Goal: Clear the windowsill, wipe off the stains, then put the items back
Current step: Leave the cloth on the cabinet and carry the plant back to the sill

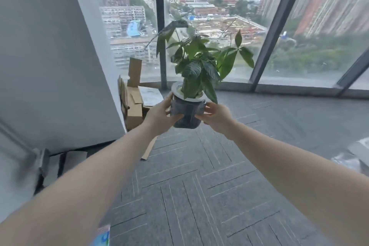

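From the head camera, we have the potted plant (188,113) up in the air at arm's length, carried between both hands over the grey carpet floor (199,185). Our left hand (159,115) cups the pot's left side, its fingers (175,117) wrapped across the dark ribbed front and the thumb up near the white rim. Our right hand (216,117) presses in from the other side, fingers curled round the lower right wall. So both sets of fingers are closed on the pot, not spread, and it hangs clear of every surface.

Ahead of us the windowsill (289,86) runs low along the foot of the tall glass panes, near the plant but not touching it. Flattened cardboard boxes (132,104) lean in the corner on the left, just behind our left hand. We cannot tell from here whether the pot is leaving the sill or heading back to it.

Either way, the job is a steady carry. We want the pot kept upright, since the leaves (199,62) stand tall and lean right, making it top-heavy. Even pressure from both palms should stop it slipping, and a finger or two under the base would help. When we set it down, better to lower it flat and let go only once it sits firm, with the foliage clear of the window frame (161,26).
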Available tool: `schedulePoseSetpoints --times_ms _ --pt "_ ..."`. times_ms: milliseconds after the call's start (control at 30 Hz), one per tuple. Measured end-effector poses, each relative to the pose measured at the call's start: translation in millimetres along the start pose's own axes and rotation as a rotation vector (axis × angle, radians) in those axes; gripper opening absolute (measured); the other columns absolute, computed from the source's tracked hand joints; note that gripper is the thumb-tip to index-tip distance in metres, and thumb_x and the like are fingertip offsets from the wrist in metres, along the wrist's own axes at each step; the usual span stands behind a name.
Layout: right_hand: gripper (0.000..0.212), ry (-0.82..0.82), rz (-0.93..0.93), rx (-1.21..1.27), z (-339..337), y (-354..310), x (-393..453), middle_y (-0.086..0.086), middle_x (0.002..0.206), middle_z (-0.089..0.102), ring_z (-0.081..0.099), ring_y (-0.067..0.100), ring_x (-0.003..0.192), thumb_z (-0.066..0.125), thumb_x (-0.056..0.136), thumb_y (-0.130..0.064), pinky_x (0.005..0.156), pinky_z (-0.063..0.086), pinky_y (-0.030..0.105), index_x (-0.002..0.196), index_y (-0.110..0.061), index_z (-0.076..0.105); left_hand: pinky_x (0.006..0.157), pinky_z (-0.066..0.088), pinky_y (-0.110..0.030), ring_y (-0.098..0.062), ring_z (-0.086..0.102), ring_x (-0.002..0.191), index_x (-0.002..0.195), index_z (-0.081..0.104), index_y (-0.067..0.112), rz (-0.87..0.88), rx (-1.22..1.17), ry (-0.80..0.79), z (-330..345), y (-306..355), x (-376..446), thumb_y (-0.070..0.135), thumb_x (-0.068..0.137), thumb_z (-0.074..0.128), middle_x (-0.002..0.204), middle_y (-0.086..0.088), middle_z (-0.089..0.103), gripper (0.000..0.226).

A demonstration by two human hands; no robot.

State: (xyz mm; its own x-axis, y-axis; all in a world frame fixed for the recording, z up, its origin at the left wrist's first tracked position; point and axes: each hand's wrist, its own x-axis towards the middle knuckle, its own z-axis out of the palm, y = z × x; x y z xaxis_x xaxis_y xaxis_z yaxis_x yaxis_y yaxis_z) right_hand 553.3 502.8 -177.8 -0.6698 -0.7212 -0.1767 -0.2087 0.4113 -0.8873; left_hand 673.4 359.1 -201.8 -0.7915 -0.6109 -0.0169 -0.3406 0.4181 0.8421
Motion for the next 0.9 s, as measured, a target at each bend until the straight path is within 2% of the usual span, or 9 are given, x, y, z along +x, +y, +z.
schedulePoseSetpoints --times_ms 133,233,333,400,533,600,700,833,900 --pt "0.042 0.078 0.052 0.016 -43 11 55 0.001 0.114 0.065 0.060 0.018 0.095 0.067 0.088 -0.011 0.092 0.054 0.035 0.129 -0.012 0.058 0.100 0.049 -0.045 -0.019 0.059 0.119 0.149 0.021 0.036 0.020 0.009 -0.084 30 14 81 0.028 0.083 0.071 0.140 0.004 0.053 0.083" --pt "0.041 0.136 0.077 0.058 -80 29 108 0.005 0.121 0.065 0.059 0.018 0.093 0.067 0.088 -0.010 0.086 0.053 0.032 0.128 -0.009 0.057 0.098 0.050 -0.044 -0.019 0.060 0.118 0.149 0.019 0.040 0.052 0.061 -0.119 59 28 151 0.030 0.082 0.071 0.141 0.002 0.052 0.085" --pt "0.037 0.153 0.047 0.048 -115 50 172 0.007 0.122 0.066 0.058 0.017 0.090 0.066 0.089 -0.010 0.066 0.047 0.020 0.125 -0.009 0.059 0.097 0.051 -0.042 -0.018 0.059 0.119 0.149 0.018 0.038 0.075 0.076 -0.132 86 41 220 0.025 0.084 0.070 0.139 0.003 0.054 0.085" --pt "0.033 0.158 0.014 0.049 -141 60 220 0.004 0.118 0.068 0.059 0.016 0.089 0.066 0.090 -0.013 0.059 0.041 0.016 0.123 -0.011 0.061 0.098 0.050 -0.039 -0.018 0.058 0.121 0.150 0.019 0.036 0.065 0.072 -0.135 101 51 270 0.024 0.084 0.070 0.137 0.005 0.055 0.084" --pt "0.033 0.172 -0.004 0.039 -195 66 305 0.000 0.112 0.068 0.060 0.015 0.094 0.068 0.088 -0.018 0.080 0.046 0.027 0.121 -0.013 0.062 0.088 0.044 -0.024 -0.015 0.058 0.121 0.150 0.021 0.034 0.095 0.146 -0.147 125 79 368 0.026 0.085 0.069 0.138 0.008 0.054 0.082" --pt "0.033 0.192 0.008 0.058 -221 68 344 0.001 0.110 0.068 0.060 0.016 0.095 0.068 0.088 -0.016 0.083 0.045 0.030 0.120 -0.011 0.063 0.085 0.042 -0.022 -0.014 0.058 0.121 0.150 0.021 0.034 0.106 0.154 -0.156 138 92 414 0.026 0.085 0.069 0.136 0.007 0.055 0.081" --pt "0.033 0.219 0.021 0.053 -257 72 403 0.002 0.110 0.070 0.062 0.018 0.096 0.071 0.086 -0.017 0.082 0.048 0.032 0.118 -0.011 0.064 0.091 0.047 -0.027 -0.014 0.059 0.119 0.150 0.019 0.035 0.112 0.131 -0.172 157 108 479 0.027 0.086 0.067 0.138 0.007 0.054 0.081" --pt "0.035 0.249 0.037 0.000 -299 77 476 0.002 0.112 0.071 0.065 0.023 0.103 0.073 0.084 -0.022 0.093 0.053 0.042 0.116 -0.014 0.064 0.095 0.047 -0.031 -0.015 0.059 0.120 0.150 0.017 0.033 0.126 0.133 -0.203 182 122 562 0.027 0.087 0.067 0.136 0.006 0.056 0.081" --pt "0.031 0.283 0.035 -0.053 -321 80 517 0.001 0.107 0.072 0.065 0.023 0.100 0.072 0.083 -0.024 0.089 0.053 0.039 0.113 -0.016 0.066 0.098 0.048 -0.036 -0.017 0.059 0.120 0.151 0.015 0.032 0.147 0.128 -0.224 196 131 612 0.027 0.087 0.067 0.140 0.002 0.053 0.083"
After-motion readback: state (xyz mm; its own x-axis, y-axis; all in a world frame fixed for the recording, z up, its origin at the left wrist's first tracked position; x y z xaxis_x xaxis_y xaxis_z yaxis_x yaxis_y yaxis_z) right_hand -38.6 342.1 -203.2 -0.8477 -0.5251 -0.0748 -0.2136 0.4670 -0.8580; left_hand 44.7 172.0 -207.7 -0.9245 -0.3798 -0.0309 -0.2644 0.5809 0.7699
